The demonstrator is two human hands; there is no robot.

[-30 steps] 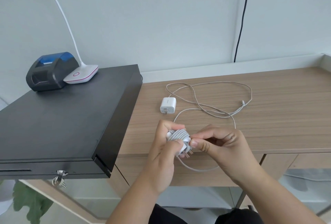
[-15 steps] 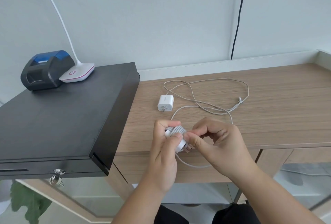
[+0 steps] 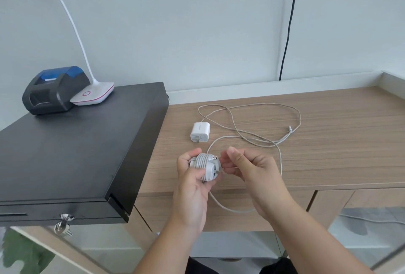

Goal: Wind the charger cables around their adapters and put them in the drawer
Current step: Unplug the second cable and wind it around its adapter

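Note:
My left hand point(image 3: 192, 186) grips a white adapter point(image 3: 206, 167) with several turns of grey cable wound round it, prongs facing right. Just right of it, my right hand point(image 3: 252, 170) pinches the free run of that cable point(image 3: 228, 207), which hangs in a loop below the table edge. A second white adapter point(image 3: 200, 131) lies on the wooden table point(image 3: 339, 153) behind my hands, its loose cable point(image 3: 249, 105) sprawled in loops to the right. The black cash drawer point(image 3: 76, 153) stands at the left, closed.
Keys point(image 3: 63, 225) hang from the drawer's front lock. On top of the drawer sit a black and blue receipt printer point(image 3: 50, 91) and a white desk lamp point(image 3: 94, 96). A black cord point(image 3: 289, 23) runs down the wall behind the table.
My right hand has drawn a little to the right, off the adapter, still pinching the cable. The left hand keeps its hold on the wound adapter.

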